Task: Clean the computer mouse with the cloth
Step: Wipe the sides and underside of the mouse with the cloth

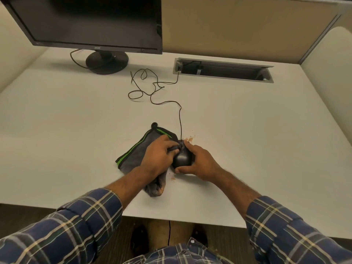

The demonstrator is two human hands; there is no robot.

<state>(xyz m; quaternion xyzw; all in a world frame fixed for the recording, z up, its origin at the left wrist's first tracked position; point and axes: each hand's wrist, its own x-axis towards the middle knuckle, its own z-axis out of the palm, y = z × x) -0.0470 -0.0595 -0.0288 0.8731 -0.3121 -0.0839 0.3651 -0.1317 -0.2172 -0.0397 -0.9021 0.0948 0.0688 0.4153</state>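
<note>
Nearby, crumbs (pixel 191 139) beside mouse (pixel 182 159), cloth (pixel 133 155), monitor (pixel 91 21) behind.

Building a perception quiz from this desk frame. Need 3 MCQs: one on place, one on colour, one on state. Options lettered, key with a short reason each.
1. Where do the orange-brown crumbs lie?
A. under the monitor
B. on the desk beside the mouse
C. inside the cable tray

2. What colour is the stripe along the cloth edge?
A. green
B. red
C. white

3. What is the right hand doing?
A. resting flat on the desk
B. lifting the mouse cable
C. gripping the mouse

Key:
1 B, the specks sit on the desk just past the mouse's front, with a few more near its rear.
2 A, a bright green band runs along the grey cloth's dark border.
3 C, its fingers wrap the black mouse while the left hand presses a bunch of cloth against its front.
</note>
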